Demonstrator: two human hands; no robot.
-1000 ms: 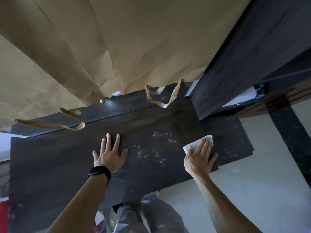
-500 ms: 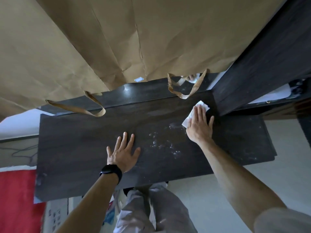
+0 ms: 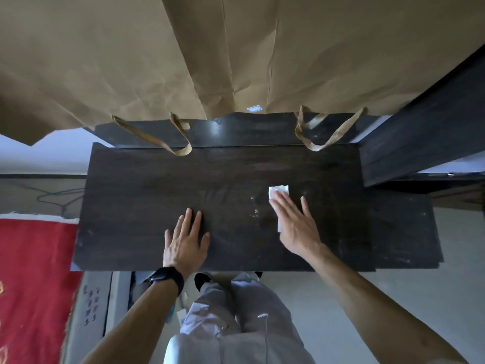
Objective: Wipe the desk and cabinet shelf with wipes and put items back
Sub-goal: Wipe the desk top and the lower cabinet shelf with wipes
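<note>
Two hands flat on the desk (image 3: 147, 195). Right hand (image 3: 295, 224) fingers extended and together, pressing the white wipe (image 3: 278, 191) down on the dark top; wipe sticks out past the fingertips and a strip shows by the palm, so pinned, not pinched. Left hand (image 3: 185, 240) fingers spread, released, holding nothing, bracing near the front edge; black watch (image 3: 168, 278) on that wrist. Whitish specks (image 3: 256, 206) sit just left of the wipe, unwiped; faint marks also on the lower slab (image 3: 401, 243) at right. Brown paper bags (image 3: 236, 56) hang over the back, handles touching the rear edge. Cabinet side (image 3: 425, 143) at right, shelf not visible. Judgement: desk wiping midway, cabinet shelf and putting items back left.
</note>
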